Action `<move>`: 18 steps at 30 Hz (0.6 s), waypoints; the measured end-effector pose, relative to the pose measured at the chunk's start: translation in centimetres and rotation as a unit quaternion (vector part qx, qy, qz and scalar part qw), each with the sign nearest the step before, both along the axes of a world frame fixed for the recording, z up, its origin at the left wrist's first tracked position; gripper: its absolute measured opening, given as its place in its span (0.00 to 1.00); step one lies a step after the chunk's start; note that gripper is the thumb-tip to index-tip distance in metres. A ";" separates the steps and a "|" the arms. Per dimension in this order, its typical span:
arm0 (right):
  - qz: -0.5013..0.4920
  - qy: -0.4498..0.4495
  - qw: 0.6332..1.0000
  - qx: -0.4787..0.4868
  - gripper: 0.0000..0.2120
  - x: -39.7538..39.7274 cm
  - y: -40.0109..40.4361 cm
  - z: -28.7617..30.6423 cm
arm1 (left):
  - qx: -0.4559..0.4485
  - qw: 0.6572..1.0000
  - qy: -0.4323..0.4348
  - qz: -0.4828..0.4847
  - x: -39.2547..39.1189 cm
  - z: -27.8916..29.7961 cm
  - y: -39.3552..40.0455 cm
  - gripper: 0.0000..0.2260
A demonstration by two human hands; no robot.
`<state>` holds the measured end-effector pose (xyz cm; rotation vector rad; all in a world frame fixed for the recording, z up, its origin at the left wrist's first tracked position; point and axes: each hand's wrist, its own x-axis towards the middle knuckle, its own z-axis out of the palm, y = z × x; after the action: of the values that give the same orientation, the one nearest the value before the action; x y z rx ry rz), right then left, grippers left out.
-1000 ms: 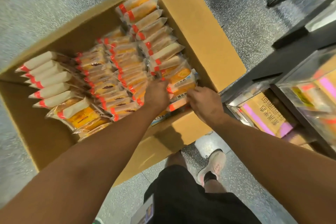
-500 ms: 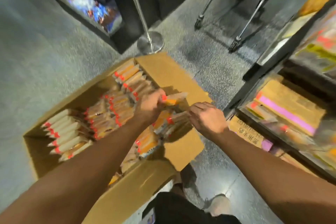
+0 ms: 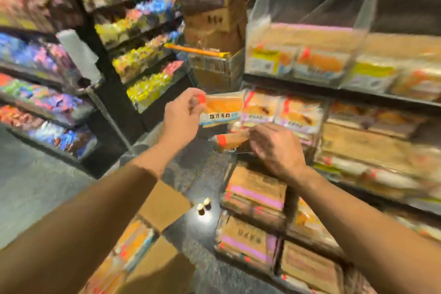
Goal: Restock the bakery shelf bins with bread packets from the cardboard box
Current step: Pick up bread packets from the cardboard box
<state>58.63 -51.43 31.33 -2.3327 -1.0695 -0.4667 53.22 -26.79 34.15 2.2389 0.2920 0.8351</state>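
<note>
My left hand (image 3: pixel 182 118) pinches the red-taped end of an orange bread packet (image 3: pixel 222 108) and holds it up in front of the shelf. My right hand (image 3: pixel 274 148) grips another packet (image 3: pixel 230 142), which points left below the first. The cardboard box (image 3: pixel 164 205) sits low at the bottom left, with several packets (image 3: pixel 133 243) visible inside. Clear shelf bins (image 3: pixel 296 112) with bread packets stand just right of both hands. The whole view is blurred by motion.
Upper clear bins (image 3: pixel 307 28) hold more bread on the right. Lower bins (image 3: pixel 255 191) hold brown packs with pink stripes. Snack shelves (image 3: pixel 140 55) fill the left side. Stacked cartons and a cart (image 3: pixel 214 64) stand at the aisle's far end. Grey floor (image 3: pixel 35 186) lies at left.
Both hands have lifted out of the box, each with a packet, and risen toward the shelf bins. My view has swung up from the box to the shelves.
</note>
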 end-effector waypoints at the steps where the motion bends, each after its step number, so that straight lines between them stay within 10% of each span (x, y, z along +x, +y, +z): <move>1: -0.016 -0.007 1.000 0.011 0.12 0.9 -1.2 1.4 | 0.003 1.000 -0.010 -0.007 1.3 1.6 -1.0 0.10; 18: -0.362 -0.098 0.920 0.113 0.08 20.9 -6.1 19.7 | 0.007 0.995 -0.093 -0.043 26.4 18.6 -6.5 0.07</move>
<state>79.57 -57.57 51.04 -2.4392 -0.1584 -1.0498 79.61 -33.26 52.78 2.1522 0.1017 0.9942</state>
